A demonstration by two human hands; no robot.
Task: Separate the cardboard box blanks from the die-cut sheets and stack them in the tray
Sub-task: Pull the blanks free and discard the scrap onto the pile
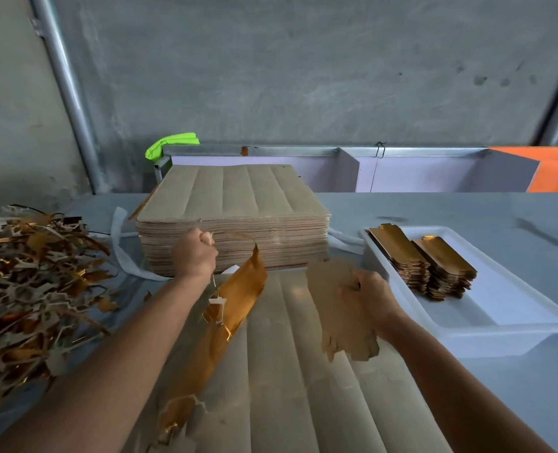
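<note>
Blank (pixel 339 308), matte brown, jagged-edged, gripped in right hand (pixel 370 297) fingers; left hand (pixel 194 255) fingers pinch thin scrap strip (pixel 212 282).

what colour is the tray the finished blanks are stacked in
White, slightly translucent plastic tray, seen clearly in the head view at right.

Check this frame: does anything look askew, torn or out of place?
Little stands out. The gold-faced cardboard blank beside the left hand stands on edge, curled and ragged, apparently half torn free. The two gold blank stacks in the white plastic tray lean slightly. The tangled gold scrap pile sprawls at the table's left.
</note>
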